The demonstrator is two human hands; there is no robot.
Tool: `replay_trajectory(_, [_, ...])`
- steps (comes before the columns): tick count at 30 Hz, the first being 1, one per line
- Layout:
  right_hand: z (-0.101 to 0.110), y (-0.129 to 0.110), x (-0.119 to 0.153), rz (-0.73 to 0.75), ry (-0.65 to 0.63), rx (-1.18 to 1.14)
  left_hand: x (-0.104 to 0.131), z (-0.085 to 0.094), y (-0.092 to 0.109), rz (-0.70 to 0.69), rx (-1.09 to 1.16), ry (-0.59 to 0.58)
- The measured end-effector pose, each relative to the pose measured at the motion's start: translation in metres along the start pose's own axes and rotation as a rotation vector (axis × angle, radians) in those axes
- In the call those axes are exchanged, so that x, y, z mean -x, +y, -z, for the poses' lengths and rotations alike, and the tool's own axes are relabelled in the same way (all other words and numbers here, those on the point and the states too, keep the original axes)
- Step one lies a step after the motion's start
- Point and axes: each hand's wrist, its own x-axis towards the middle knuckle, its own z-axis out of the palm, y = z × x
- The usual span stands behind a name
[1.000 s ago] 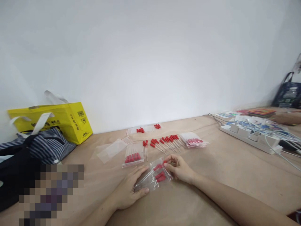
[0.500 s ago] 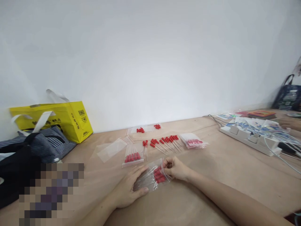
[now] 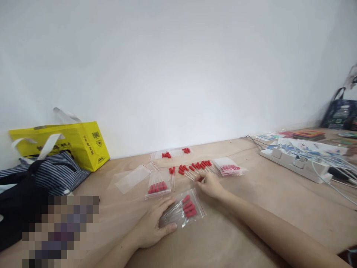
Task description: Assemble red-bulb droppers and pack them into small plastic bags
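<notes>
A clear zip bag [image 3: 180,221] lies flat in front of me, holding several droppers with red bulbs [image 3: 189,207] at its right end. My left hand [image 3: 153,225] rests at the bag's left end, thumb and fingers spread apart along its two sides. Beyond the bag, my right hand [image 3: 209,185] has its fingers curled together at the stem ends of a row of loose droppers [image 3: 195,167]. Whether a stem is between those fingertips is hidden. Left of the row, a second zip bag [image 3: 157,182] with several droppers lies beside two loose droppers [image 3: 172,171].
Flat transparent bags [image 3: 132,178] lie at the left. A stack of filled bags [image 3: 225,166] is right of the row; more red bulbs [image 3: 166,155] show near the wall. A yellow bag [image 3: 92,145] stands far left, a white power strip [image 3: 295,165] with cables at right.
My right hand has left the zip bag's right end and moved forward to the loose droppers. My left hand and the bag have stayed about where they were.
</notes>
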Motion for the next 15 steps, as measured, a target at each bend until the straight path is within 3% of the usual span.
replay_trajectory(5, [-0.026,-0.021,-0.038,0.014,-0.008,0.115,0.0,-0.001,-0.002,-0.021,-0.004,0.014])
replay_trajectory(10, [-0.064,-0.043,-0.074,-0.12,0.005,0.172,0.001,-0.003,-0.007,-0.034,-0.008,0.009])
replay_trajectory(15, [-0.082,-0.048,-0.089,-0.21,-0.012,0.172,0.004,-0.005,-0.01,-0.046,-0.001,0.01])
